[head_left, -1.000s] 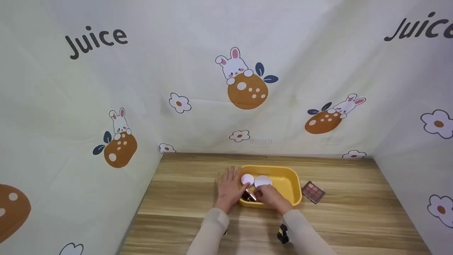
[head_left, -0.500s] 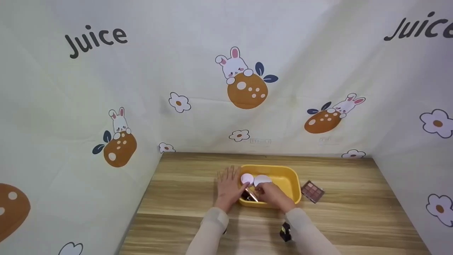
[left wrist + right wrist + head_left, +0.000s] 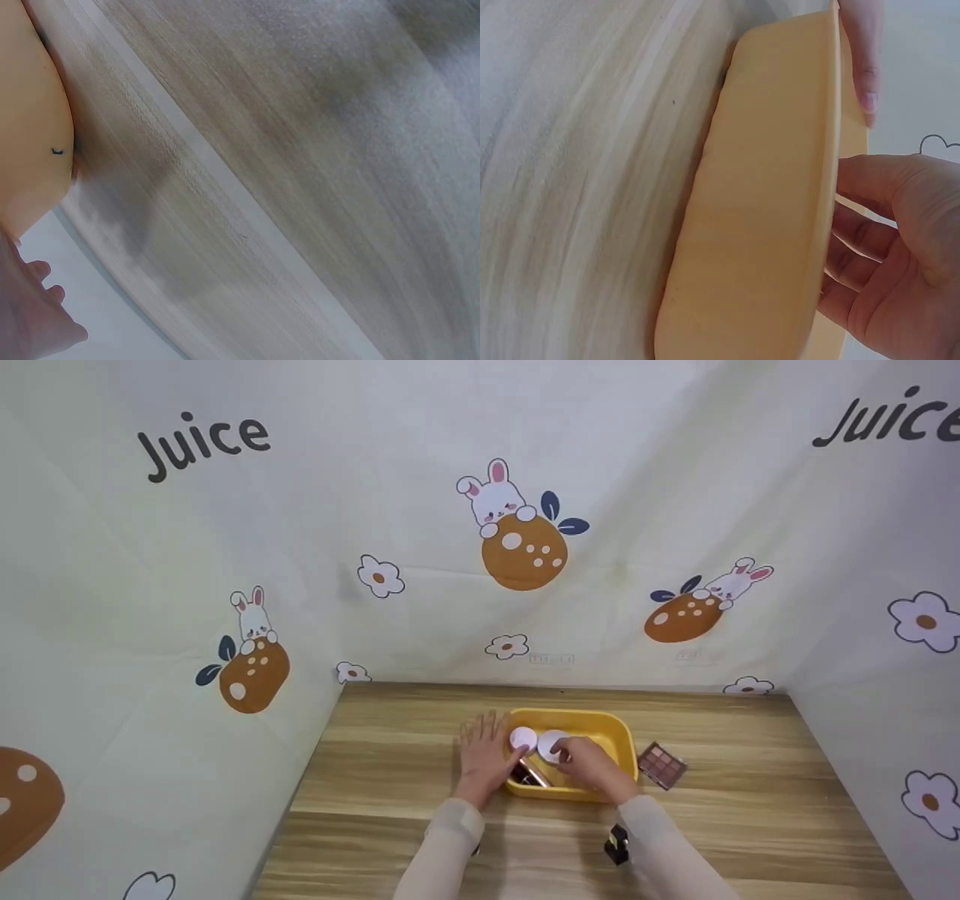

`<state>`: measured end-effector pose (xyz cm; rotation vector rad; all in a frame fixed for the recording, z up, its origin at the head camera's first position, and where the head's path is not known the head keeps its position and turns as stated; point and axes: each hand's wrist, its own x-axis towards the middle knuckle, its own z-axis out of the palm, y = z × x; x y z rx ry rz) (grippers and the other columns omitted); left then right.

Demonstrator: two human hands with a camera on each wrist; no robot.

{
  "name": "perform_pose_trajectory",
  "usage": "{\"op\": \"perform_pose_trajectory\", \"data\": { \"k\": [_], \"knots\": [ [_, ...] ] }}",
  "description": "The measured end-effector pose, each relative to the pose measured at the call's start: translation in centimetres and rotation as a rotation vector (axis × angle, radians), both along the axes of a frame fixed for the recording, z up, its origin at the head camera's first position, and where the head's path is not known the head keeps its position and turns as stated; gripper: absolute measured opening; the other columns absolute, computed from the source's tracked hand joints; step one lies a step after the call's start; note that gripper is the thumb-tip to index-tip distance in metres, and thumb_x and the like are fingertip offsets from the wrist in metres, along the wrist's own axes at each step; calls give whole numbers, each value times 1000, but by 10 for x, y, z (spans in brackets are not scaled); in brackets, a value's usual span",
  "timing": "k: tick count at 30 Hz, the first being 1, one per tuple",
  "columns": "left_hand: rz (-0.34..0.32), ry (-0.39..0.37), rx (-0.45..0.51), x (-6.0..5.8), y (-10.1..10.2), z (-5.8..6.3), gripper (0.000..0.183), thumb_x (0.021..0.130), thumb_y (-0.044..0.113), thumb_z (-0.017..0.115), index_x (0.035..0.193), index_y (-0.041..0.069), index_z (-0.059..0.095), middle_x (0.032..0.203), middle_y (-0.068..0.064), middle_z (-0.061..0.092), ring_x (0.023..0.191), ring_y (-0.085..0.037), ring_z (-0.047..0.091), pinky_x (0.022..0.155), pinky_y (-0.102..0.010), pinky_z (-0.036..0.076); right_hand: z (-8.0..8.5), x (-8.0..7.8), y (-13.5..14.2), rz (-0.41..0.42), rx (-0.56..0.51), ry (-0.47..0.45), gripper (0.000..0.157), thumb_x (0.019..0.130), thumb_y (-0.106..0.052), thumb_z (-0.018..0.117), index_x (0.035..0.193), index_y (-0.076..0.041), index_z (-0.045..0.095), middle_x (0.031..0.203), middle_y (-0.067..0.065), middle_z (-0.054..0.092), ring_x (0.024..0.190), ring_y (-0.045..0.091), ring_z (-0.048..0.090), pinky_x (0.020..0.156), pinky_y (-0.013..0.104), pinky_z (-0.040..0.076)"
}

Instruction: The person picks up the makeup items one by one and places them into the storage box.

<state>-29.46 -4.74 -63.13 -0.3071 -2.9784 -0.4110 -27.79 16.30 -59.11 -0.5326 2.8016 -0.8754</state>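
Observation:
A yellow plastic bin (image 3: 628, 739) stands on the wooden table, its outer wall (image 3: 765, 187) filling much of the right wrist view. My left hand (image 3: 481, 754) rests against its left end with fingers spread and thumb over the rim. Inside lie two round white cases, a smaller one (image 3: 523, 739) at the left and a larger one (image 3: 551, 744) beside it. A slim rose-gold tube (image 3: 537, 773) and a dark item lie in the front left corner. My right hand (image 3: 592, 765) reaches over the front rim, fingers loosely bent near the larger case, with nothing visible in its grasp.
An eyeshadow palette (image 3: 662, 766) lies on the table just right of the bin. Printed cloth walls (image 3: 420, 630) enclose the table (image 3: 750, 795) at the back and sides. A black wrist camera (image 3: 617, 845) hangs below the right sleeve.
My right hand has drawn away from the rose-gold tube to the right, leaving the tube lying in the bin. The left hand stays in place.

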Motion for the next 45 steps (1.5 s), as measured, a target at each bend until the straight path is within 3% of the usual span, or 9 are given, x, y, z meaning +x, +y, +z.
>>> {"op": "perform_pose_trajectory", "data": {
  "k": [16, 21, 31, 38, 45],
  "knots": [
    [6, -8, -23, -1, 0, 0, 77, 95, 68, 41, 157, 24, 31, 164, -11, 30, 151, -36, 29, 122, -62, 17, 18, -9, 29, -15, -3, 51, 22, 84, 1, 71, 106, 6, 71, 83, 11, 69, 74, 17, 59, 65, 31, 51],
    [4, -9, -21, -1, 0, 0, 76, 95, 68, 40, 157, 24, 30, 164, -11, 29, 151, -36, 28, 123, -61, 16, 24, -11, 38, -31, -5, 54, 23, 85, 2, 70, 107, 7, 69, 85, 14, 69, 77, 19, 60, 67, 34, 52],
    [5, 14, -20, -1, 0, -2, 76, 94, 67, 44, 156, 24, 34, 162, -13, 33, 150, -37, 29, 121, -64, 15, 31, -14, 53, -122, 9, -15, 24, 88, -1, 69, 112, 1, 69, 89, 7, 67, 81, 18, 59, 72, 35, 53],
    [19, -19, -30, 1, 0, 1, 76, 94, 68, 42, 157, 26, 31, 164, -10, 31, 152, -35, 27, 121, -64, 16, 34, -13, 67, -110, 12, 24, 24, 89, -3, 69, 112, 1, 69, 92, 10, 69, 86, 22, 63, 76, 38, 54],
    [21, -21, -36, 0, 1, 0, 77, 95, 68, 41, 157, 24, 32, 164, -9, 30, 152, -35, 27, 121, -64, 15, 35, -12, 80, -162, -4, -17, 27, 91, -4, 67, 117, 1, 68, 105, 17, 70, 95, 25, 65, 85, 44, 56]
  ]
}}
